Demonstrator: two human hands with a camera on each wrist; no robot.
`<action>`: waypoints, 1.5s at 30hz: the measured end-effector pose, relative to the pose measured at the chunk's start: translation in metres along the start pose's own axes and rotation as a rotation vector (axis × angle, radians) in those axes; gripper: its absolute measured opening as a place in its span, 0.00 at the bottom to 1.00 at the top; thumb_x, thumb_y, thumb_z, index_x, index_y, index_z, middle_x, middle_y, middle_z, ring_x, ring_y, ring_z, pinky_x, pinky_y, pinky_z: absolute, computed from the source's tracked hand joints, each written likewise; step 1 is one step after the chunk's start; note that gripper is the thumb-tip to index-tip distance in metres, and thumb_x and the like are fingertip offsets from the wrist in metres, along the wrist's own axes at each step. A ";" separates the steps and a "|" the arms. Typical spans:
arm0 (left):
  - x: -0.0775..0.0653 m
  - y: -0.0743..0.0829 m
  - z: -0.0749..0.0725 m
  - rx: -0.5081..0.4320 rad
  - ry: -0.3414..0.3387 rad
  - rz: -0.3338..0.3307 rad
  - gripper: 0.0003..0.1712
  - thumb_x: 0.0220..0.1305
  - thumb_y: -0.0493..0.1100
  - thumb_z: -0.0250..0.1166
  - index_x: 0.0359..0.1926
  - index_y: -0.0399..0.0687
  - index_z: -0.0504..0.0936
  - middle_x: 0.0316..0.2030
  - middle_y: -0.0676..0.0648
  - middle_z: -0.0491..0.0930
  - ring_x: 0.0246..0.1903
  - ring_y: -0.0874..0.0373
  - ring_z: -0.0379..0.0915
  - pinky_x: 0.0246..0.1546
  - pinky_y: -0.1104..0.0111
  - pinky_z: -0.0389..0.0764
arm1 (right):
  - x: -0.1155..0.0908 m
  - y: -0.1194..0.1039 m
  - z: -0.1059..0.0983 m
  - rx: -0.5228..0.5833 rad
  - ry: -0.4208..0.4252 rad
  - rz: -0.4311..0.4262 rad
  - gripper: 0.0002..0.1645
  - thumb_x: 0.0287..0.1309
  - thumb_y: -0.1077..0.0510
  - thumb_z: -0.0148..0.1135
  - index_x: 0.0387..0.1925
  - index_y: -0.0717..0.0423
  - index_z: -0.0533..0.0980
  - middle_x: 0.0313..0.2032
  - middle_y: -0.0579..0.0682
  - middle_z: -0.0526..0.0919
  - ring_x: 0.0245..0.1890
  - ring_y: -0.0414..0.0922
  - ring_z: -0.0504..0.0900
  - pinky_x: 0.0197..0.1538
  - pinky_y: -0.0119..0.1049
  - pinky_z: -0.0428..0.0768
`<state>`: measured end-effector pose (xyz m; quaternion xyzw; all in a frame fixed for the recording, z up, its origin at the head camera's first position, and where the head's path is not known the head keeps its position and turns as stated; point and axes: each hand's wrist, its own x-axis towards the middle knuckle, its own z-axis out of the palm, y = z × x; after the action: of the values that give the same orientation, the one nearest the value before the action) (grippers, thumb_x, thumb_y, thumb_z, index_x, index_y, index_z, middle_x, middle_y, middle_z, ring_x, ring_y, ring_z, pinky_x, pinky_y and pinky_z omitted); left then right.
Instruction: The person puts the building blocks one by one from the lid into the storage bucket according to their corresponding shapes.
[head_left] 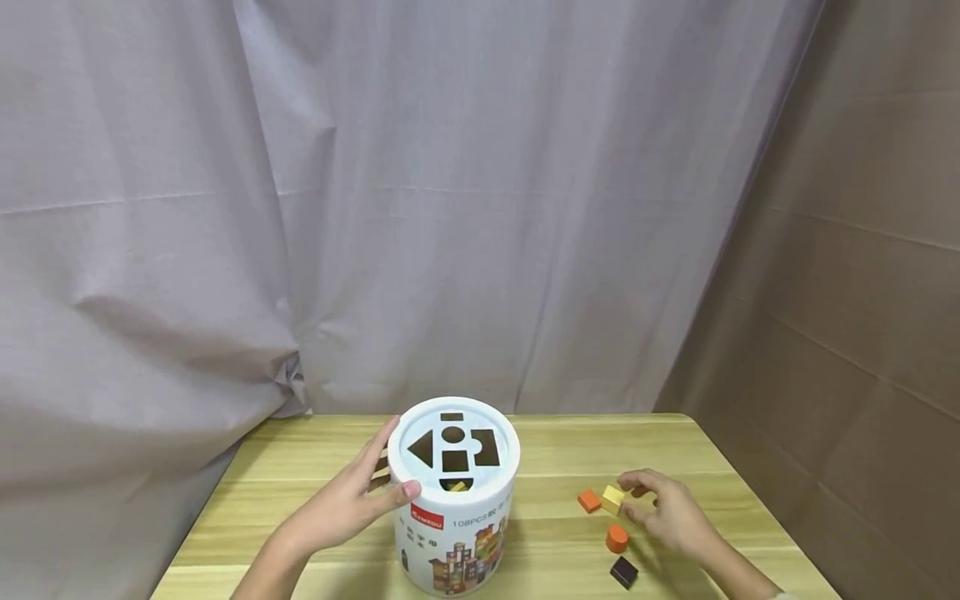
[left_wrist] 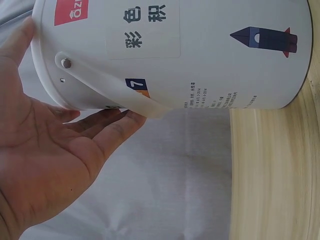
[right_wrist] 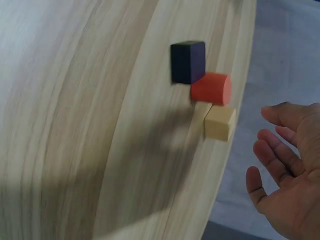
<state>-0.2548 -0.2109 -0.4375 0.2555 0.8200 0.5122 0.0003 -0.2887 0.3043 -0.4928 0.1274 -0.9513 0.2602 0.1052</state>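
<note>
A white toy-block bucket point(head_left: 457, 533) with printed block pictures stands upright on the table. Its pale lid point(head_left: 495, 479) has several shaped holes, and a bit of yellow shows inside the half-round one. My left hand point(head_left: 348, 500) rests against the bucket's left side, thumb at the lid's rim, the other fingers spread along the wall beside the white strap handle point(left_wrist: 112, 87). My right hand point(head_left: 667, 508) hovers by a yellow block point(head_left: 612, 500), fingers loosely bent and parted, nothing between them. Around that block lie an orange block point(head_left: 588, 501), an orange-red cylinder point(head_left: 617, 539) and a dark block point(head_left: 624, 572).
The wooden table point(head_left: 555, 454) carries the bucket at its middle and the loose blocks to the right. A grey curtain point(head_left: 450, 208) hangs behind it, and a brownish cloth point(head_left: 847, 333) borders its right side.
</note>
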 end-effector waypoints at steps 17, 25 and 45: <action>-0.001 -0.003 -0.001 -0.013 -0.002 -0.016 0.60 0.78 0.51 0.72 0.92 0.52 0.40 0.87 0.34 0.54 0.78 0.33 0.69 0.79 0.40 0.75 | 0.016 0.018 0.024 -0.021 -0.010 0.037 0.20 0.58 0.62 0.83 0.51 0.58 0.88 0.51 0.51 0.89 0.52 0.54 0.87 0.55 0.55 0.91; -0.003 0.001 -0.001 -0.014 -0.010 0.008 0.59 0.78 0.50 0.72 0.91 0.49 0.41 0.87 0.32 0.53 0.78 0.30 0.69 0.77 0.37 0.75 | 0.021 0.023 0.037 -0.058 0.000 0.060 0.12 0.57 0.61 0.84 0.39 0.48 0.88 0.45 0.45 0.89 0.50 0.51 0.88 0.58 0.54 0.91; -0.001 -0.002 -0.001 -0.011 -0.007 -0.003 0.59 0.78 0.50 0.72 0.91 0.49 0.41 0.88 0.32 0.49 0.77 0.31 0.71 0.77 0.38 0.76 | 0.017 0.018 0.025 -0.020 0.024 0.067 0.15 0.58 0.64 0.83 0.46 0.52 0.88 0.43 0.44 0.91 0.42 0.43 0.88 0.49 0.42 0.92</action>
<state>-0.2550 -0.2127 -0.4390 0.2561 0.8175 0.5158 0.0052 -0.3130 0.3029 -0.5181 0.0914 -0.9563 0.2553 0.1094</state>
